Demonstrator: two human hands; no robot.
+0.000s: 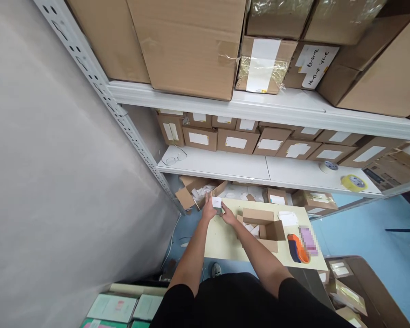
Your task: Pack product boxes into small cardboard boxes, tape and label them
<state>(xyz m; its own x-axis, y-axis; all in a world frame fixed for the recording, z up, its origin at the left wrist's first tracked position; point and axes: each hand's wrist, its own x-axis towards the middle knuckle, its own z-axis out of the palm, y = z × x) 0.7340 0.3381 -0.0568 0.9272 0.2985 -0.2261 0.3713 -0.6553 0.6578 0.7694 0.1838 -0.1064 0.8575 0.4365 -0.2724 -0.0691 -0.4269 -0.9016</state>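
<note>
Both of my hands are together over the left end of the cream table (218, 241). Between them is a small flat white piece (217, 202), like a card or label, with something grey-green just below it. My left hand (209, 208) grips its left side, fingers pointing up and away from me. At the other side my right hand (228, 215) closes on the lower right edge. Right of my hands, an open cardboard box (273, 230) on the table contains white slips or small packets.
An orange and dark-blue tape dispenser (298, 248), white papers (287, 218) and a blurred pink item (308, 240) lie at the table's right. Behind, a shelf (232, 164) carries labelled boxes, glasses (176, 158) and tape rolls (354, 183). An open carton (184, 198) stands beyond my left hand.
</note>
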